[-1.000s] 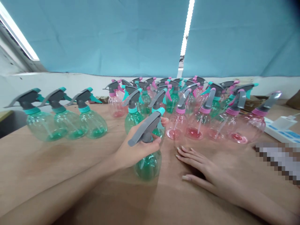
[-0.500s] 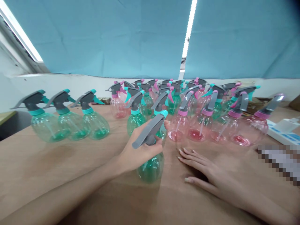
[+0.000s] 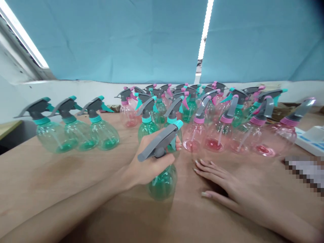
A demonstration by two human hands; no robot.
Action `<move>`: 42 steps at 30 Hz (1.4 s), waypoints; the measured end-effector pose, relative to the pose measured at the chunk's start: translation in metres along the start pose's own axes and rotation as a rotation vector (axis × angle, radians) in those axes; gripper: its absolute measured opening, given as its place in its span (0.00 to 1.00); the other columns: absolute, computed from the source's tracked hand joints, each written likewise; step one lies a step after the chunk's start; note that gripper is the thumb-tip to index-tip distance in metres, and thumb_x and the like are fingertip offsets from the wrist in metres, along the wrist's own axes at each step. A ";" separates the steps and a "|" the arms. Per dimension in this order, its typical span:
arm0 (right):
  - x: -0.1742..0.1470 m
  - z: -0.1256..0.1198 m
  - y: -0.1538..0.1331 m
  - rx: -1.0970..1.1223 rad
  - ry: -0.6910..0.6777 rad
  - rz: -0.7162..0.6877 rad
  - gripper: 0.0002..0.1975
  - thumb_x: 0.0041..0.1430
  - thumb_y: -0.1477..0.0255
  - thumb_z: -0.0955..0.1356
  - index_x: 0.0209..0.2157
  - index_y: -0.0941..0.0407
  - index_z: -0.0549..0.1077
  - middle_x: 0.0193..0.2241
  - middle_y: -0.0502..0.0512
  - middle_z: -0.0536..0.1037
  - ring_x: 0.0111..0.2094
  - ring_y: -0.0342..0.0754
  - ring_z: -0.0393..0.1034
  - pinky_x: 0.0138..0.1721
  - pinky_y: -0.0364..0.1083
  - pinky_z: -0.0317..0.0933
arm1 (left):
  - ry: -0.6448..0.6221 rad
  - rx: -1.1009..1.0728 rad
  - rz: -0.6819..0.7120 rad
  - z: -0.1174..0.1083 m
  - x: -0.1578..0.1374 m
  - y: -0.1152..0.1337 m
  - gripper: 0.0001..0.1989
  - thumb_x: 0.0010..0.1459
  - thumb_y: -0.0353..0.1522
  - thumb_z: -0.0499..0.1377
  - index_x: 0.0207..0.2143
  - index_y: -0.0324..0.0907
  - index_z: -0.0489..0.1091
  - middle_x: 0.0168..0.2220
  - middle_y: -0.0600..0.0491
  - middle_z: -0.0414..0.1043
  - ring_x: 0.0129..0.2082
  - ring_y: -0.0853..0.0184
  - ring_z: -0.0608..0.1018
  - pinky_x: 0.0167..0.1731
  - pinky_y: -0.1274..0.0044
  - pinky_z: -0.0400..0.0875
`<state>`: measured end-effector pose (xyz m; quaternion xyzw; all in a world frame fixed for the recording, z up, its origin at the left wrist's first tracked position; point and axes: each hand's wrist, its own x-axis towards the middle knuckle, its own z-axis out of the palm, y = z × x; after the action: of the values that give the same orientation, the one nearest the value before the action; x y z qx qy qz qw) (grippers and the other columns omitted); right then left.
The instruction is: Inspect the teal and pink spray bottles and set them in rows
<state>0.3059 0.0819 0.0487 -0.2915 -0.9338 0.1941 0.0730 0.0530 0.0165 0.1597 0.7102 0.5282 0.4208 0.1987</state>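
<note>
My left hand [image 3: 149, 163] is wrapped around the neck of a green spray bottle [image 3: 163, 184] with a grey and turquoise trigger head. The fingers curl round below the head, and the bottle stands roughly upright near the middle of the wooden table [image 3: 106, 209]. My right hand [image 3: 222, 182] lies palm down on the table to the right, fingers stretched out, holding nothing. Just beyond it stand several pink spray bottles [image 3: 214, 143] with grey heads. Right behind the held bottle, two more green spray bottles [image 3: 146, 128] are partly hidden by my left hand.
Three green spray bottles [image 3: 105, 138] stand in a row at the left. More green and pink bottles [image 3: 129, 116] crowd the back. A white and blue object [image 3: 311, 141] and a pixelated patch [image 3: 306, 172] are at the right. A blue curtain [image 3: 126, 44] hangs behind.
The held bottle's head has turned slightly, its grey lever end shifting left and its nozzle a little right. The view has shifted slightly; my right hand keeps its flat pose.
</note>
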 end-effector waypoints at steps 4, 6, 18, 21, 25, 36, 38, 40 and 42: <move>0.001 -0.002 -0.002 0.018 -0.001 0.011 0.30 0.64 0.53 0.62 0.64 0.51 0.60 0.66 0.53 0.55 0.66 0.58 0.48 0.64 0.63 0.46 | -0.017 -0.108 -0.035 -0.001 0.001 0.002 0.05 0.44 0.27 0.52 0.27 0.43 0.64 0.27 0.57 0.68 0.26 0.69 0.70 0.27 0.78 0.65; 0.001 -0.002 -0.002 0.021 0.001 0.011 0.31 0.64 0.53 0.62 0.64 0.51 0.60 0.66 0.53 0.55 0.66 0.58 0.48 0.64 0.63 0.46 | -0.024 -0.115 -0.042 -0.002 0.001 0.002 0.04 0.43 0.27 0.53 0.26 0.43 0.64 0.26 0.57 0.68 0.27 0.69 0.71 0.27 0.78 0.65; 0.001 -0.004 -0.004 0.001 -0.027 0.020 0.31 0.65 0.52 0.61 0.64 0.52 0.59 0.66 0.54 0.54 0.66 0.58 0.48 0.64 0.63 0.46 | 0.003 -0.056 -0.142 0.004 -0.001 -0.002 0.21 0.51 0.31 0.53 0.49 0.46 0.68 0.34 0.56 0.73 0.30 0.68 0.72 0.32 0.75 0.68; 0.001 -0.002 -0.002 0.005 -0.019 0.012 0.31 0.65 0.53 0.61 0.64 0.52 0.60 0.66 0.53 0.54 0.66 0.58 0.47 0.64 0.63 0.46 | 0.009 -0.009 -0.174 0.005 -0.002 -0.001 0.22 0.52 0.32 0.53 0.51 0.45 0.67 0.28 0.57 0.70 0.31 0.66 0.74 0.28 0.76 0.65; 0.000 0.000 -0.001 0.005 -0.017 0.019 0.31 0.65 0.53 0.61 0.64 0.51 0.59 0.66 0.53 0.54 0.67 0.58 0.47 0.64 0.63 0.47 | 0.018 0.006 -0.174 0.006 -0.001 0.001 0.21 0.53 0.32 0.54 0.51 0.45 0.68 0.29 0.57 0.71 0.32 0.64 0.76 0.26 0.77 0.65; 0.001 0.002 0.000 0.002 0.002 0.016 0.31 0.64 0.53 0.62 0.64 0.52 0.60 0.66 0.54 0.56 0.66 0.59 0.48 0.64 0.63 0.47 | 0.089 -0.166 -0.084 0.012 -0.003 -0.008 0.21 0.53 0.26 0.58 0.50 0.48 0.64 0.51 0.56 0.74 0.30 0.73 0.80 0.31 0.83 0.75; 0.000 0.004 0.001 -0.001 0.012 0.016 0.30 0.64 0.53 0.62 0.63 0.52 0.60 0.65 0.54 0.56 0.66 0.59 0.49 0.64 0.63 0.48 | 0.090 -0.154 -0.104 0.012 -0.004 -0.005 0.21 0.53 0.26 0.58 0.50 0.47 0.63 0.52 0.54 0.74 0.31 0.73 0.80 0.30 0.83 0.75; 0.001 0.004 0.000 -0.003 0.022 0.015 0.30 0.64 0.53 0.63 0.63 0.51 0.61 0.65 0.53 0.56 0.66 0.59 0.49 0.63 0.63 0.48 | 0.083 -0.122 -0.132 0.011 -0.005 -0.003 0.21 0.54 0.28 0.59 0.51 0.45 0.63 0.52 0.52 0.73 0.32 0.72 0.80 0.31 0.81 0.75; 0.001 0.002 -0.002 -0.005 0.021 0.018 0.30 0.64 0.53 0.63 0.63 0.51 0.62 0.65 0.53 0.57 0.66 0.59 0.49 0.63 0.63 0.49 | 0.079 -0.076 -0.151 0.009 -0.006 -0.002 0.19 0.55 0.29 0.60 0.50 0.46 0.65 0.51 0.52 0.73 0.32 0.71 0.79 0.33 0.79 0.75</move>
<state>0.3037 0.0807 0.0474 -0.3023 -0.9307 0.1894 0.0806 0.0585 0.0134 0.1512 0.6430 0.5714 0.4522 0.2356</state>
